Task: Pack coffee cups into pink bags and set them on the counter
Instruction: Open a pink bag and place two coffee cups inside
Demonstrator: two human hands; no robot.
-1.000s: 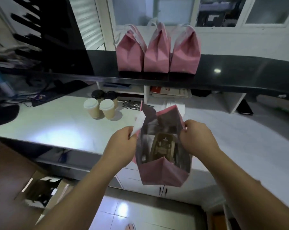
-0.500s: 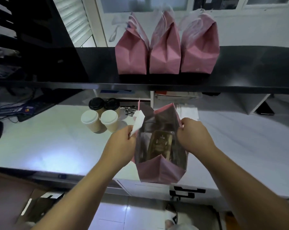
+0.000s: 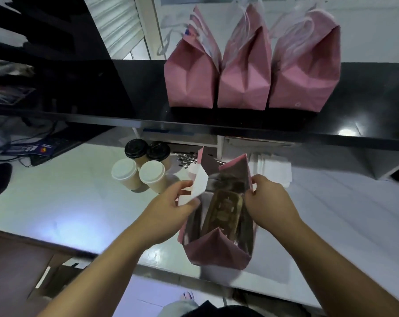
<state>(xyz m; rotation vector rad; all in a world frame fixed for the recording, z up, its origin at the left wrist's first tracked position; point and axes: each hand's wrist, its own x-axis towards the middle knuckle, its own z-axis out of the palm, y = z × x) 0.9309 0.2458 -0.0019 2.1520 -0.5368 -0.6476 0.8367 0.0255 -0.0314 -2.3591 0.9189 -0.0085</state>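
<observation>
Single head-worn wide-angle cam, no 2nd view to overlap. It looks fwd and steeply down from above the person's forearms, close over the white worktop point(image 3: 63, 202), facing the black counter point(image 3: 365, 99) beyond; floor shows at btm edge, straight lines bow near edges.

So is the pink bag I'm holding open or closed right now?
Open. Left hand and right hand hold the pink bag by its top edges, and a brown cup carrier shows inside.
</observation>
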